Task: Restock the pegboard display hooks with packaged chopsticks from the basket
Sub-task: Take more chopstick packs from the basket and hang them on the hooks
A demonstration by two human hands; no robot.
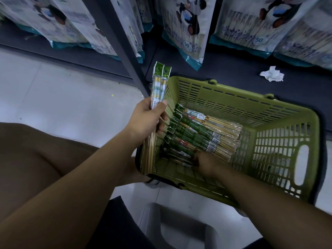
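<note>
Head view: the left hand's (145, 119) grip pinches two chopstick packs (159, 81) upright beside the basket's (280, 141) left wall. Inside the basket, the right hand (206, 163) touches the piled packs (197, 132). Blur hides whether its grip is closed.

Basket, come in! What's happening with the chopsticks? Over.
Left grip holds two chopstick packs. Right grip down among basket packs, hold unclear. Crumpled tissue lies apart on shelf.

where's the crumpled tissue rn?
Head view, upper right: the crumpled tissue lies on the dark shelf base, behind the green basket, below the hanging panda bags.
</note>
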